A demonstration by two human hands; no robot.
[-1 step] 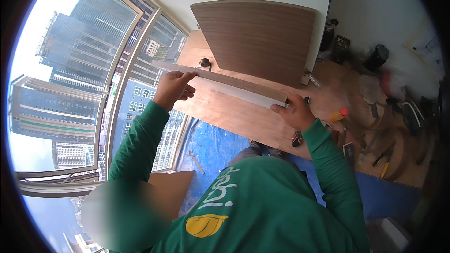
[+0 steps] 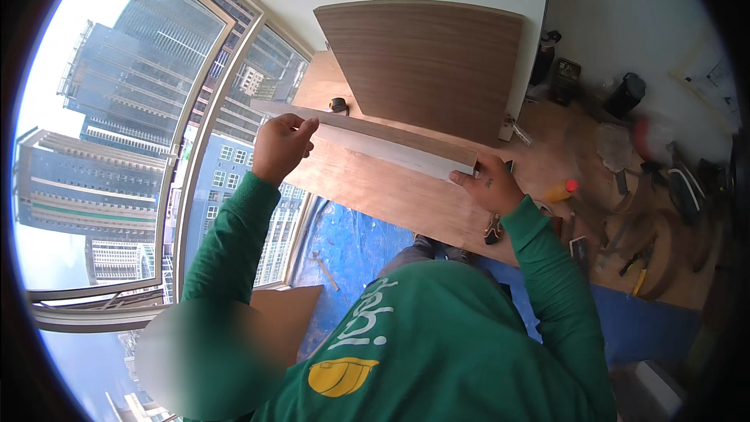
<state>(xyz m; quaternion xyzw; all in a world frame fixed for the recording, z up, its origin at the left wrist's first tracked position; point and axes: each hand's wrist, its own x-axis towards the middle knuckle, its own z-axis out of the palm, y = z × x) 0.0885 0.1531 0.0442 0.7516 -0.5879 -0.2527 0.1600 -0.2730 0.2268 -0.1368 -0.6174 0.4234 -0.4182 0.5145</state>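
Note:
A long narrow wood-grained board (image 2: 398, 137) with a pale lower face slants across in front of me, over the plywood worktop. My right hand (image 2: 494, 184) grips its right end, thumb on the near side. Near the board's left part, my left hand (image 2: 283, 148) is closed, with thumb and forefinger pressed together in front of the board; what they pinch, if anything, is hidden. A tape measure (image 2: 337, 105) sits on the worktop beyond the board's left part.
A large wood-grained panel (image 2: 422, 66) leans against the white cabinet. At right lie an orange bottle with a red cap (image 2: 561, 190), curled strips (image 2: 664, 254) and several tools. Left are windows (image 2: 125, 148); below, a blue floor sheet (image 2: 344, 227) bears a hammer-like tool (image 2: 326, 272).
My left hand has shifted slightly left, and its loose fingers have curled in. My right hand keeps its hold on the board's end.

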